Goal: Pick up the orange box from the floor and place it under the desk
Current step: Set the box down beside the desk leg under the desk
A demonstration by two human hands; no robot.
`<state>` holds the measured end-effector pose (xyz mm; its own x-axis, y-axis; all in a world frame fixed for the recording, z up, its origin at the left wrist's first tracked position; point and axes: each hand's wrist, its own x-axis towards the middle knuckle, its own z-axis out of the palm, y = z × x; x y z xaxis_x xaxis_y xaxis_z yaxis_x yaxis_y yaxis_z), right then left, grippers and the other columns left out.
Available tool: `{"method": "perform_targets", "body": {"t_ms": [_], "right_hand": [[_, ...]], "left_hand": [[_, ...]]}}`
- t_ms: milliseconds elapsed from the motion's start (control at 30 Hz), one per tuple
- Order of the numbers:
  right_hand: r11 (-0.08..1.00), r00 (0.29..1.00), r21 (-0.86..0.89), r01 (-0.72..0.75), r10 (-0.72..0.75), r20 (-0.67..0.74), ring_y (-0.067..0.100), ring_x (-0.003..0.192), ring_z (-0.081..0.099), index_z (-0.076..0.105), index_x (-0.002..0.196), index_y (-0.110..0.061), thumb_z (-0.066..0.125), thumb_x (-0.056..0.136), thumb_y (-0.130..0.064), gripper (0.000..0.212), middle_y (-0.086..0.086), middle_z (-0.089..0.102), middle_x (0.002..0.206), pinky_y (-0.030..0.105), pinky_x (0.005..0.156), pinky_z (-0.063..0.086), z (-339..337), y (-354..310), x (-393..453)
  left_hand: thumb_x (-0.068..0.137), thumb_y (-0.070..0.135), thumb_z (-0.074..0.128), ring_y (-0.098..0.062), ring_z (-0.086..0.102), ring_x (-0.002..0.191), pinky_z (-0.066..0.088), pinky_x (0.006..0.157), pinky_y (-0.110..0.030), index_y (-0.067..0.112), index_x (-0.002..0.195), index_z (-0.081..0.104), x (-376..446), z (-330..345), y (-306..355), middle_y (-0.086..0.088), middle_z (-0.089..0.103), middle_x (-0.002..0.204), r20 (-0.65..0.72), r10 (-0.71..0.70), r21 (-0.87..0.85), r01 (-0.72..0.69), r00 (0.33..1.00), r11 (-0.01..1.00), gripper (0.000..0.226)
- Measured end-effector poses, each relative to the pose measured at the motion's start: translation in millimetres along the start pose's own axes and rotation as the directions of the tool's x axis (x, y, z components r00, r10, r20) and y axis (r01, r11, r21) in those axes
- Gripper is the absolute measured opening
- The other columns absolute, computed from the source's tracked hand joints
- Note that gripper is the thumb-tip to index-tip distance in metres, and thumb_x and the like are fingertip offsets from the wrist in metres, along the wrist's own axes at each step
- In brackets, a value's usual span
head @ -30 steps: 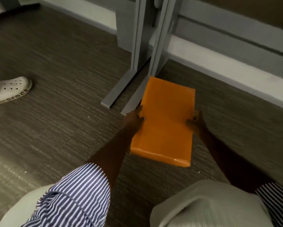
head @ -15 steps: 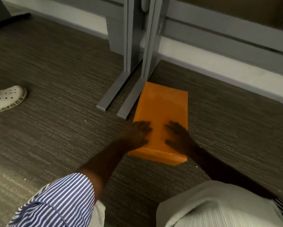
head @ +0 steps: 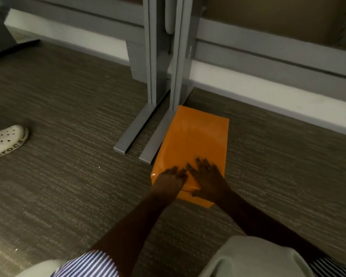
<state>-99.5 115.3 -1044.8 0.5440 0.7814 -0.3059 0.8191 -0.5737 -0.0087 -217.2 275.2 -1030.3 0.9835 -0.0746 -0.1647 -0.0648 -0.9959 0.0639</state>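
The orange box (head: 196, 136) lies flat on the carpet, its left edge against the foot of the right grey desk leg (head: 158, 139). My left hand (head: 171, 179) and my right hand (head: 207, 176) both rest flat on the near end of the box top, fingers spread, side by side. Neither hand wraps around the box. The near edge of the box is partly hidden by my wrists.
Two grey desk legs (head: 155, 62) rise side by side with feet running toward me. A white baseboard (head: 268, 98) and grey panel run behind. A white clog (head: 6, 140) sits at the left. My knees fill the bottom edge.
The box went from held at its sides above the floor to lying on the carpet. Both hands shifted onto its top and pushed it farther in beside the desk leg.
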Motion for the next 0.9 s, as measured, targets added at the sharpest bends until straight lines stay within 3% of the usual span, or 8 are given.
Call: {"method": "perform_targets", "body": {"t_ms": [100, 167, 300, 467, 700, 900], "right_hand": [[0.997, 0.998, 0.029, -0.065, 0.065, -0.018, 0.042, 0.152, 0.006, -0.004, 0.157, -0.034, 0.071, 0.079, -0.058, 0.110, 0.016, -0.002, 0.167, 0.058, 0.118, 0.021, -12, 4, 36], [0.995, 0.995, 0.040, -0.092, 0.094, -0.034, 0.042, 0.151, 0.009, 0.001, 0.157, -0.032, 0.072, 0.080, -0.054, 0.107, 0.016, 0.002, 0.167, 0.057, 0.118, 0.023, -18, 11, 56], [0.988, 0.989, 0.054, -0.142, 0.145, -0.036, 0.046, 0.148, 0.017, 0.008, 0.157, -0.027, 0.074, 0.082, -0.046, 0.102, 0.021, 0.011, 0.165, 0.057, 0.115, 0.029, -28, 13, 93], [0.985, 0.983, -0.023, -0.170, 0.168, -0.073, 0.048, 0.140, 0.032, 0.017, 0.155, -0.020, 0.077, 0.081, -0.037, 0.097, 0.025, 0.025, 0.159, 0.055, 0.105, 0.042, -32, 8, 110], [0.982, 0.976, 0.039, -0.184, 0.187, -0.108, 0.047, 0.145, 0.027, 0.014, 0.156, -0.023, 0.075, 0.085, -0.031, 0.095, 0.022, 0.021, 0.162, 0.056, 0.110, 0.038, -30, 17, 114], [0.976, 0.975, 0.138, -0.169, 0.186, -0.125, 0.039, 0.152, 0.010, 0.004, 0.157, -0.029, 0.067, 0.088, -0.044, 0.096, 0.012, 0.005, 0.167, 0.053, 0.118, 0.025, -25, 23, 103]], "left_hand": [[0.097, 0.016, 0.038, -0.034, 0.055, 0.123, 0.043, 0.103, -0.046, 0.012, 0.129, 0.053, 28, -11, -8, -0.012, 0.054, 0.142, -0.043, -0.103, 0.045, 0.105, 0.994, 0.993, 0.036], [0.096, 0.016, 0.040, -0.033, 0.055, 0.125, 0.037, 0.110, -0.048, 0.012, 0.131, 0.052, 44, -15, -17, -0.012, 0.053, 0.143, -0.039, -0.169, 0.032, 0.170, 0.985, 0.985, 0.038], [0.098, 0.020, 0.046, -0.030, 0.022, 0.151, 0.012, 0.124, -0.057, 0.013, 0.154, 0.026, 65, -15, -38, -0.008, 0.021, 0.165, 0.060, -0.241, -0.035, 0.244, 0.969, 0.969, 0.060], [0.094, 0.015, 0.048, -0.023, 0.005, 0.156, 0.001, 0.124, -0.060, 0.023, 0.158, 0.013, 74, -15, -52, 0.002, 0.007, 0.169, 0.108, -0.273, -0.178, 0.289, 0.956, 0.941, 0.073], [0.095, 0.017, 0.047, -0.023, -0.002, 0.156, 0.002, 0.124, -0.061, 0.022, 0.158, 0.005, 87, -21, -54, 0.002, 0.000, 0.169, 0.153, -0.249, -0.214, 0.278, 0.956, 0.937, 0.076], [0.098, 0.025, 0.050, -0.019, -0.008, 0.156, 0.003, 0.124, -0.059, 0.025, 0.158, -0.002, 72, -27, -57, 0.005, -0.009, 0.168, 0.189, -0.208, -0.189, 0.243, 0.960, 0.951, 0.080]]}}
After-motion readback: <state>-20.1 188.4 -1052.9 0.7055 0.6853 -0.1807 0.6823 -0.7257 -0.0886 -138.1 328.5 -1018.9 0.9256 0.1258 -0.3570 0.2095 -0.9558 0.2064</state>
